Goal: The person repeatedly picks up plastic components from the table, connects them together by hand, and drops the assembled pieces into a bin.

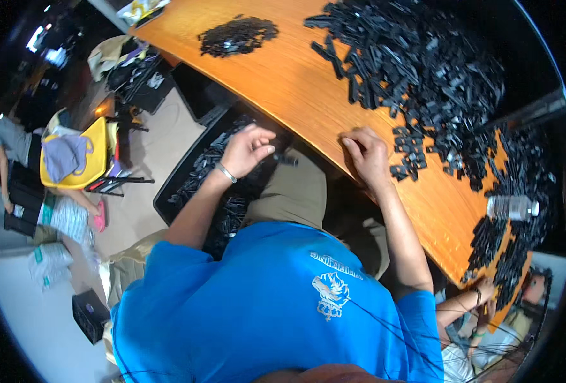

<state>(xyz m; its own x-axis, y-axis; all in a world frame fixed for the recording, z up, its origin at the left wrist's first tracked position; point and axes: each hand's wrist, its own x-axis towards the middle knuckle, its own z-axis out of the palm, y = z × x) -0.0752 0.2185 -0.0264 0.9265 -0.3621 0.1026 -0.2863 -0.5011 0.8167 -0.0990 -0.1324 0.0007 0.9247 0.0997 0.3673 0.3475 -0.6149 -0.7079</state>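
1. Wooden bench (283, 83), upper right: your black pieces (417, 70) heaped there.
2. Your left grip (264, 144), centre: released. Right grip (363, 148), bench edge: cannot tell.
3. Yellow chair (99, 156), left.

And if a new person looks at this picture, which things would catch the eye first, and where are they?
Probably the big heap of black pieces at the upper right of the wooden table, then the bright blue shirt filling the lower middle. Near the centre, the left hand is over the black bin and the right hand is at the table's edge. At the left, a yellow chair also stands out.
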